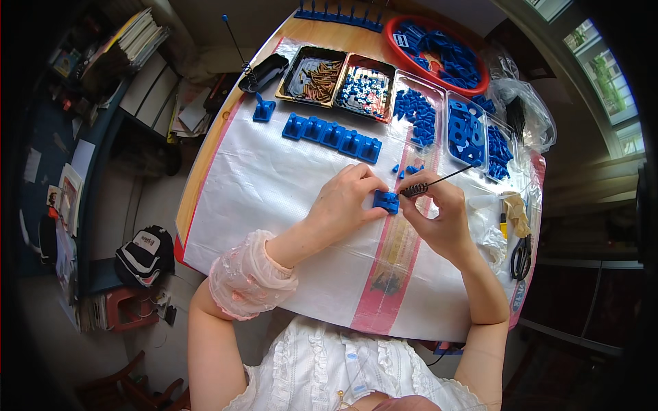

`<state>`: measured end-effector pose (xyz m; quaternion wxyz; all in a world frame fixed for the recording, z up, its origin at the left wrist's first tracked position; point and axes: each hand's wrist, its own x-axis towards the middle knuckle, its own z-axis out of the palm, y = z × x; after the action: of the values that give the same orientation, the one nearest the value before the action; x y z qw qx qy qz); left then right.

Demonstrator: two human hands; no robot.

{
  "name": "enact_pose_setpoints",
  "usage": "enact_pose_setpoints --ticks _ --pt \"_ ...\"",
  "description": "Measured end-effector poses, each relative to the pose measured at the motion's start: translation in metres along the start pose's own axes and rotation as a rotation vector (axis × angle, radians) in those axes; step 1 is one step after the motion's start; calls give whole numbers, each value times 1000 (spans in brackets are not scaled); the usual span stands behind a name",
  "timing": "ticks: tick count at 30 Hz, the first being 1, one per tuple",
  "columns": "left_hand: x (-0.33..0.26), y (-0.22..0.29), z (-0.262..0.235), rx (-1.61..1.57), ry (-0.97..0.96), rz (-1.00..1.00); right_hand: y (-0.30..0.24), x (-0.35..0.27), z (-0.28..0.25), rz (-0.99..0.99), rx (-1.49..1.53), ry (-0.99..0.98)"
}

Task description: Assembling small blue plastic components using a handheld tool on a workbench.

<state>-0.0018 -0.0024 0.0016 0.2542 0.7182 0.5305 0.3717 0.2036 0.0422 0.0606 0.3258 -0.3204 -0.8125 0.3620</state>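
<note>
A person seated at a round wooden tabletop (205, 147), covered by a white woven plastic sheet (274, 198), works on a small blue plastic block (386, 201) near the middle of the sheet. The left hand (343, 202) rests on the sheet with its fingers closed on the block's left side, pinning it down. The right hand (439, 212) has its fingers pinched together on a thin metal rod with a coiled spring (418, 188), the spring end touching the block and the rod slanting up to the right. A sheer pink ruffled sleeve cover (247, 275) sits on the left forearm.

Just beyond the hands, a few loose blue bits (409, 168) lie on the sheet. Farther out, a row of five matching blue blocks (332, 135) stands in a line, with a single blue piece (263, 109) apart at its left. Along the far edge sit a dark tray of brown metal parts (315, 77), a tray of small blue and white pieces (363, 90), clear boxes of blue parts (442, 123) and a red basin (442, 55) heaped with blue parts. Black-handled scissors (521, 257) lie at the right edge of the tabletop. On the floor to the left sits a black and white cap (144, 253).
</note>
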Motion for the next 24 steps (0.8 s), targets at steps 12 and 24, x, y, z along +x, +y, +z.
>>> enact_pose_setpoints --ticks 12,24 --pt "0 0 0 7 -1 -1 2 -1 0 7 10 -2" --pt "0 0 0 1 0 0 0 0 0 3 -8 4"
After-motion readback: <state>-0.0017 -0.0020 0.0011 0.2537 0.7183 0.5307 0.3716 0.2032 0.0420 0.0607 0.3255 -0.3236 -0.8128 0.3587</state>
